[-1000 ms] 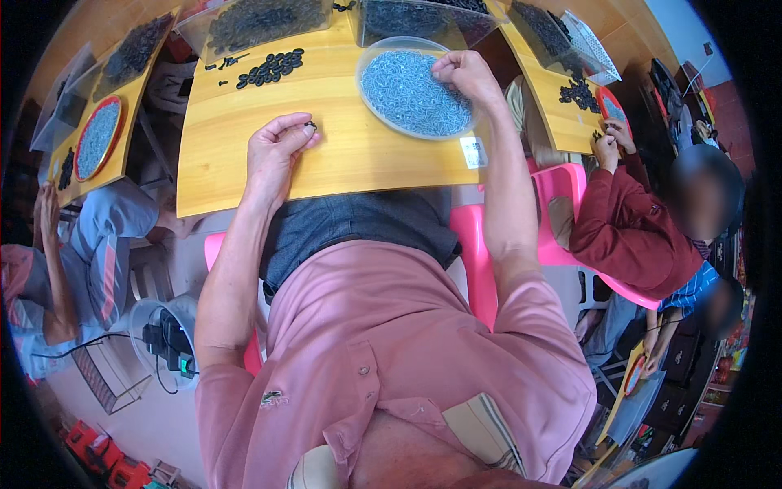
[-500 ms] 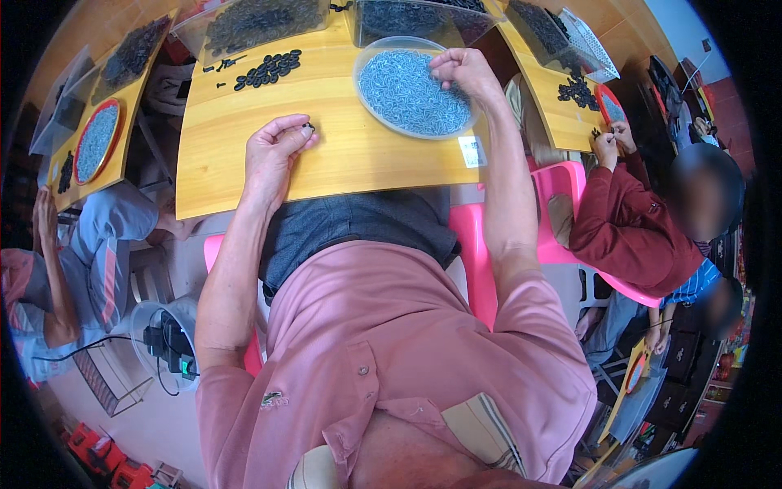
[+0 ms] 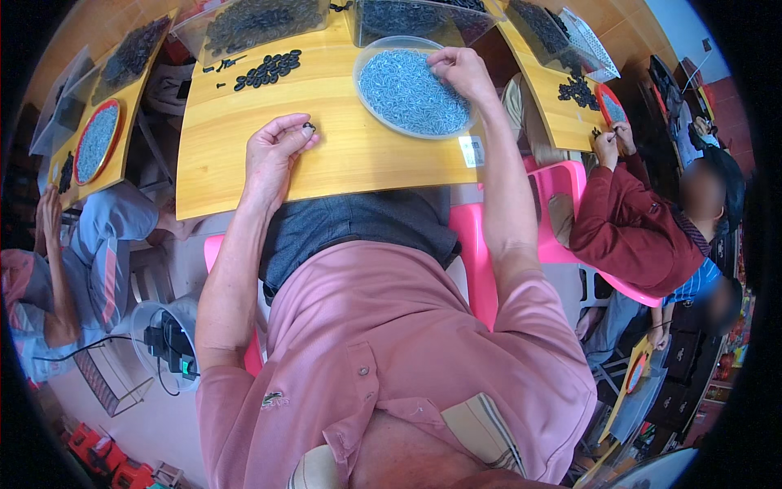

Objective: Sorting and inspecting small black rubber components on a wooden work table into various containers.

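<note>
Between the thumb and fingers of my left hand (image 3: 275,151), above the middle of the wooden table (image 3: 342,167), is a small black part (image 3: 309,128) with a shiny spot; the fingers mostly cover it. My right hand (image 3: 467,73) reaches over the right rim of a round clear tub (image 3: 357,85). Small silvery-blue metal pieces, apparently screws (image 3: 411,91), fill that tub. The right thumb and fingertips are pinched together at the pile's surface, and what is in them is too small to name. A cluster of black oval parts (image 3: 267,70) lies beyond my left hand.
Clear bins (image 3: 269,28) of black parts line the table's far side. A white label (image 3: 471,151) is stuck near its front right. At the right, a person in a dark red jacket (image 3: 627,220) works at another table; another person (image 3: 53,285) sits at the left.
My right hand has shifted slightly left and up over the tub. The left hand keeps its pinch in place. The person at the right has moved their head.
</note>
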A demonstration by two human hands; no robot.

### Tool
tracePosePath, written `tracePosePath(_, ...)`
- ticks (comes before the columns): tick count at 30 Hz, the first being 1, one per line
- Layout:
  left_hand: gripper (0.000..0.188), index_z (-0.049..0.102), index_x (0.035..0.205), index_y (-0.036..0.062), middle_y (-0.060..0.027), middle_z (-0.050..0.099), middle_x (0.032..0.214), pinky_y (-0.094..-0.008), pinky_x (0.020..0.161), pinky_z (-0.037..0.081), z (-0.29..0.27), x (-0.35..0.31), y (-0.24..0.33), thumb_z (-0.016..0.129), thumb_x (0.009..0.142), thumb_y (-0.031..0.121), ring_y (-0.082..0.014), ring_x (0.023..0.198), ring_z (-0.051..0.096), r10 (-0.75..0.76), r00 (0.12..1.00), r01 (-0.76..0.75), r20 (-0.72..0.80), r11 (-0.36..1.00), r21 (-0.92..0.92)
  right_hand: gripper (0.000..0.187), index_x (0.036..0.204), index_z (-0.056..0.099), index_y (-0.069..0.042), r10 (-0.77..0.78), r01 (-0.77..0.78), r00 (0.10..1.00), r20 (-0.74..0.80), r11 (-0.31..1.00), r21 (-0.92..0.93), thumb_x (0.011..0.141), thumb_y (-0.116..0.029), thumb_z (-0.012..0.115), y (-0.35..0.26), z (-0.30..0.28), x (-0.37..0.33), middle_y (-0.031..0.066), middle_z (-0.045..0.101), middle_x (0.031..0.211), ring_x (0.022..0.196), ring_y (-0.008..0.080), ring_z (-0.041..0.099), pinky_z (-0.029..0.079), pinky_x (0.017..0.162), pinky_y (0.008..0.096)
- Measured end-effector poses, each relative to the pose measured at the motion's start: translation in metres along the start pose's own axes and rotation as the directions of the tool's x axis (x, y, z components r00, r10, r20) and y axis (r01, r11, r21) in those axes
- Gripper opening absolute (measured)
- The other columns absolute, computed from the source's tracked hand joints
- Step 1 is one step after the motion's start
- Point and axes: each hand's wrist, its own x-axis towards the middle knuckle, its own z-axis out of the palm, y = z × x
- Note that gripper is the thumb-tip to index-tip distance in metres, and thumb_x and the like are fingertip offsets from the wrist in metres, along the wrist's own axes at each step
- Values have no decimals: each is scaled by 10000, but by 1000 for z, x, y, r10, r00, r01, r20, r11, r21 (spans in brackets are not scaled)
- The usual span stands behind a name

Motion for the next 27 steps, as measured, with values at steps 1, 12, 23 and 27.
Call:
tracePosePath(1, 219, 621, 1101, -37, -94, 668, 910, -244, 785, 552, -1, 0, 0, 632, 883, -22, -163, 830, 670, 1, 1000, -1, -2, 1000, 0, 210, 994, 734, -46, -9, 4, 999, -38, 993, -120, 802, -94, 663, -1, 5, 0, 104, 722, 838, 723, 151, 665, 520, 697, 292)
tracePosePath(12, 214, 628, 1097, -32, -94, 674, 905, -240, 768, 541, -2, 0, -2, 632, 883, -19, -162, 825, 669, 4, 1000, -4, -2, 1000, 5, 223, 938, 753, -68, -9, 1, 999, -36, 978, -211, 752, -186, 712, 7, 9, 6, 136, 726, 868, 816, 230, 702, 527, 780, 351)
tracePosePath(23, 218, 632, 1095, -28, -92, 678, 899, -227, 755, 538, -1, 0, -1, 641, 877, -19, -153, 814, 668, -2, 1000, 2, 0, 1000, 9, 206, 950, 752, -124, 22, -48, 996, -86, 948, -315, 785, -218, 674, 18, 5, 8, 118, 727, 910, 894, 255, 697, 520, 829, 376)
tracePosePath(27, 219, 633, 1095, -28, -93, 678, 900, -224, 749, 539, -1, 0, 0, 646, 877, -15, -151, 813, 668, 0, 1000, 0, 3, 1000, 10, 216, 940, 748, -117, 10, -41, 995, -99, 949, -312, 791, -245, 659, 16, 7, 8, 123, 725, 916, 900, 258, 696, 519, 822, 380)
